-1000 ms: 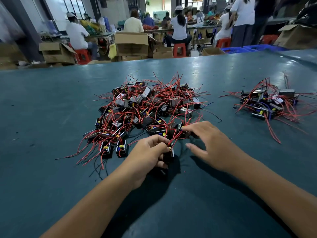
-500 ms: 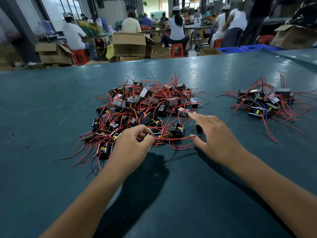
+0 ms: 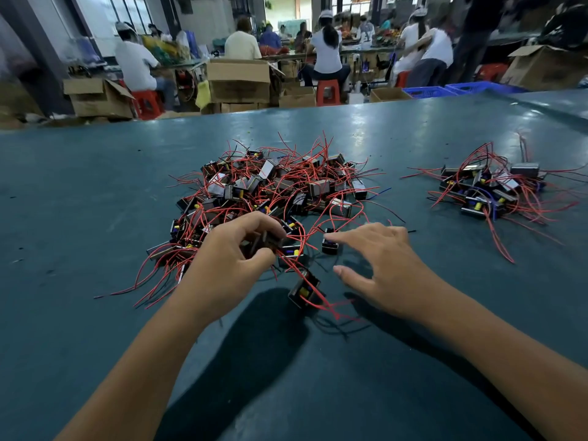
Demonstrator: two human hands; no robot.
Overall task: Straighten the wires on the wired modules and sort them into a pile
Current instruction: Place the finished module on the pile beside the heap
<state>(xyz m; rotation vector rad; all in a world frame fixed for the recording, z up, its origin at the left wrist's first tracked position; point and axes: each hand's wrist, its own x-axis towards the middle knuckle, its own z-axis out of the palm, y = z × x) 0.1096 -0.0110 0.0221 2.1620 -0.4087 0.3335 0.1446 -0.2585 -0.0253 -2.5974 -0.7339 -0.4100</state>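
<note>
Centre-left on the teal work mat, the unsorted heap of small black wired modules with tangled red leads sits within reach. The left hand pinches one module at the heap's near edge, with another dangling black module hanging by its red wires below (probably snagged). The right hand hovers spread and empty beside a lone black module, likely to catch the wires; the smaller sorted pile waits far right.

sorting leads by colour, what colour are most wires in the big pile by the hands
Red, with a few black ones mixed in the big pile; the head view shows it best.
</note>
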